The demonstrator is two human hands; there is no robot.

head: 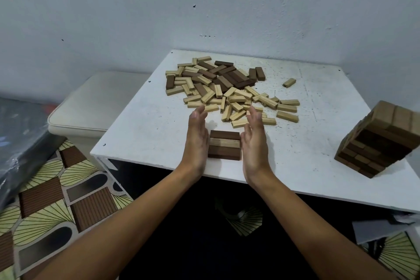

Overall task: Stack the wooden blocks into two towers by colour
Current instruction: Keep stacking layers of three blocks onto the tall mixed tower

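Note:
A row of three blocks [224, 145] lies flat near the white table's front edge: dark, light, dark side by side. My left hand [196, 138] stands on edge with straight fingers against the row's left end. My right hand [254, 141] stands the same way at the row's right end. Beyond my fingertips a loose pile of light and dark wooden blocks [227, 88] spreads over the middle of the table. A stacked tower [381, 141] of dark blocks topped with lighter ones stands at the table's right edge.
The white table [145, 134] sits against a pale wall. One stray light block [289, 82] lies apart at the back right. A cream cushioned seat [91, 107] stands to the left, beside a patterned floor mat [52, 200] and grey plastic wrapping [20, 134].

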